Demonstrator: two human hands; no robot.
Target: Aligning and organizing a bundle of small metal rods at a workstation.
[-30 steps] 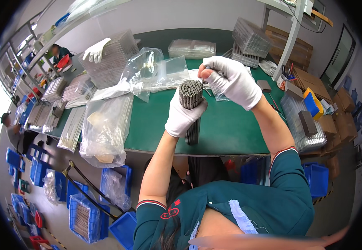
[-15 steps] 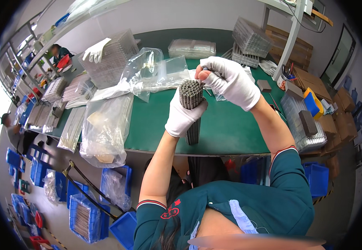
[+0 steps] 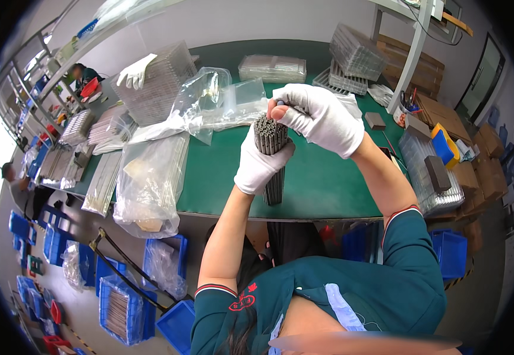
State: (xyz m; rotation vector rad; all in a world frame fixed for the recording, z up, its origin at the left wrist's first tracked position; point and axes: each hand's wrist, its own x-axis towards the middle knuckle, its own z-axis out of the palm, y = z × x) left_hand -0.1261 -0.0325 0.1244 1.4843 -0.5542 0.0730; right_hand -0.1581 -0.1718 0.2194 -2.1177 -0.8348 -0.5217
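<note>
Counter (image 3: 328, 189) green. Left: white glove (image 3: 135, 72) draped over stacked clear trays (image 3: 171, 89); filmy bag (image 3: 189, 109) alongside. Far side: flat clear pack (image 3: 273, 69). Right: grey block (image 3: 374, 121), pen cup (image 3: 400, 118), cartons (image 3: 493, 160) beyond. Floor, left: blue crates (image 3: 177, 324). Co-worker (image 3: 93, 74) at upper left, near red tray (image 3: 91, 87).

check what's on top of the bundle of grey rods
The bundle shows many round ends on top. The right hand hides part of its far-right rim, so any ends there cannot be seen.
</note>
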